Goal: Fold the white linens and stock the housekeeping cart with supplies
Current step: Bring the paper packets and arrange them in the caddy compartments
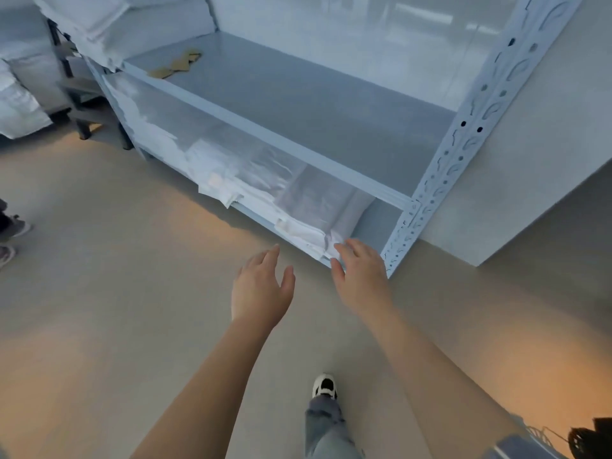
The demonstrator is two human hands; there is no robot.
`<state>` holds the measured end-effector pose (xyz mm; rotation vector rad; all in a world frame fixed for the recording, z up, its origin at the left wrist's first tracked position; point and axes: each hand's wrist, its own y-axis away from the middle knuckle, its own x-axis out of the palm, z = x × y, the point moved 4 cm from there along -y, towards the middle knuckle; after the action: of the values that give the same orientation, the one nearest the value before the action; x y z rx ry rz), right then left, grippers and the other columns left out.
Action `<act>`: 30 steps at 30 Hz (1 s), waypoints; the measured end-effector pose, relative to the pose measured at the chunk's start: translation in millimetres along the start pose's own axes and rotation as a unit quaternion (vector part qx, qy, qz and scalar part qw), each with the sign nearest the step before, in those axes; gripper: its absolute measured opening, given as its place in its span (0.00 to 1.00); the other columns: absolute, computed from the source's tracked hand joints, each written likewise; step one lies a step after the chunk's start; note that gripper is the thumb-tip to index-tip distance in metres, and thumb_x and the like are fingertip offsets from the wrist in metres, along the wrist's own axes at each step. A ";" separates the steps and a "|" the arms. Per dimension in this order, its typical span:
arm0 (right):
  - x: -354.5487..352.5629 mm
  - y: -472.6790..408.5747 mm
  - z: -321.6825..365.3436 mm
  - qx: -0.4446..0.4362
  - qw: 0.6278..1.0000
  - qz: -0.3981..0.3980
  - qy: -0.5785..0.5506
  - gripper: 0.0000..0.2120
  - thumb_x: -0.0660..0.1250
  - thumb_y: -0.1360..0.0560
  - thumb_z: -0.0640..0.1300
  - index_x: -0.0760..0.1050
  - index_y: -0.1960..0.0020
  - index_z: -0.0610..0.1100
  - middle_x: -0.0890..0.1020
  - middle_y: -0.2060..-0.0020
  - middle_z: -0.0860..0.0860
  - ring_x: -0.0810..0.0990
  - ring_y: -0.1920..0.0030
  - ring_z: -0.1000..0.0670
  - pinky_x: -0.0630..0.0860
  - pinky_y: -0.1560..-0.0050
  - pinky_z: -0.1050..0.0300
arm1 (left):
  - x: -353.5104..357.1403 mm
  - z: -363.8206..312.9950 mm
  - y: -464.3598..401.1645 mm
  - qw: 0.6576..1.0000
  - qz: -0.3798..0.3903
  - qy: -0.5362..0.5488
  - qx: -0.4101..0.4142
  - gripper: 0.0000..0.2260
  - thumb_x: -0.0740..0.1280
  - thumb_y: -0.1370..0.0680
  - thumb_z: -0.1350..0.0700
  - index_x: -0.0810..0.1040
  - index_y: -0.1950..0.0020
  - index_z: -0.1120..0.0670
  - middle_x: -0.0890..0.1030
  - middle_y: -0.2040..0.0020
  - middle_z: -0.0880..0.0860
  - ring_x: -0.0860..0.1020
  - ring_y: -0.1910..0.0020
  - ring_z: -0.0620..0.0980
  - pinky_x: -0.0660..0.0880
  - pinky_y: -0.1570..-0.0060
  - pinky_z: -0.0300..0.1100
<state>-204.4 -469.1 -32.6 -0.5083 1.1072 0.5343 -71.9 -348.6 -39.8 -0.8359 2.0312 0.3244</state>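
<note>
A pale blue metal shelving unit (275,140) fills the upper middle of the head view. Its lowest shelf holds stacks of folded white linens (231,180), some wrapped in clear plastic, with edges hanging over the front. My right hand (359,273) is open, its fingertips touching the rightmost linen stack (318,233) at the shelf's front corner. My left hand (261,289) hovers open over the floor just left of that corner, holding nothing. More white linens (96,24) are piled on the shelf at top left.
The middle shelf carries only a few brown cardboard scraps (175,64). A perforated upright post (463,140) and a grey wall (546,144) stand at the right. Another person's shoes (10,240) show at the left edge. A dark rack (76,94) and bagged linens (20,104) sit far left.
</note>
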 end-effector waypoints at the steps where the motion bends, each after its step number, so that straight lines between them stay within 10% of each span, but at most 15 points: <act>1: 6.6 -19.0 3.6 -0.007 1.000 0.005 0.007 0.17 0.59 0.19 0.46 0.74 0.34 0.40 0.73 0.33 0.43 0.69 0.33 0.42 0.63 0.35 0.48 | 0.4 5.3 -16.7 1.000 -0.004 -0.001 -0.003 0.21 0.62 0.21 0.51 0.69 0.29 0.56 0.74 0.32 0.54 0.70 0.33 0.53 0.66 0.35 0.48; 30: 193.8 -530.6 273.7 -0.174 0.980 0.095 0.000 0.19 0.54 0.18 0.49 0.69 0.30 0.45 0.68 0.28 0.48 0.63 0.28 0.49 0.57 0.28 0.51 | -114.4 259.0 -495.1 0.987 -0.112 -0.015 -0.117 0.21 0.63 0.21 0.51 0.70 0.29 0.56 0.74 0.33 0.53 0.71 0.34 0.54 0.68 0.36 0.50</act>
<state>388.1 -675.5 -51.3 -0.7094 1.0717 0.9057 468.3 -531.0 -51.8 -1.1871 1.8716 0.4511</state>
